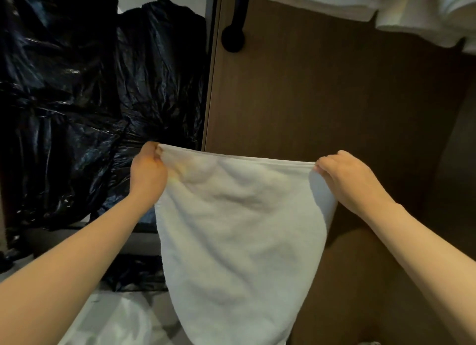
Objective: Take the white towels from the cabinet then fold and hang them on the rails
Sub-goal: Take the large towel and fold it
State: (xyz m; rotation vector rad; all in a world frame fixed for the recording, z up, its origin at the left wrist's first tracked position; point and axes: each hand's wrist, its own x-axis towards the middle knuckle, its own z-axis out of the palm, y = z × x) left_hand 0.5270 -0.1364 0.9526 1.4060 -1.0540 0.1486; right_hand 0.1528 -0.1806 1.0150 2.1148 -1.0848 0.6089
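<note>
Your left hand (148, 169) and right hand (345, 177) each pinch a top corner of the white towel (237, 228), which hangs stretched between them. If either pinch loosens, that corner will likely drop and the towel could sag toward the black bags (90, 87) beyond your left hand.

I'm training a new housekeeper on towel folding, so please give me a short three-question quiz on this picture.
1. True or false: the left hand and the right hand each pinch a top corner of the white towel.
2. What lies left of the brown door? A) black plastic bags B) a red bucket C) a mirror
3. Fill in: the door's handle is coloured ____.
Key: 1 true; 2 A; 3 black.
</note>
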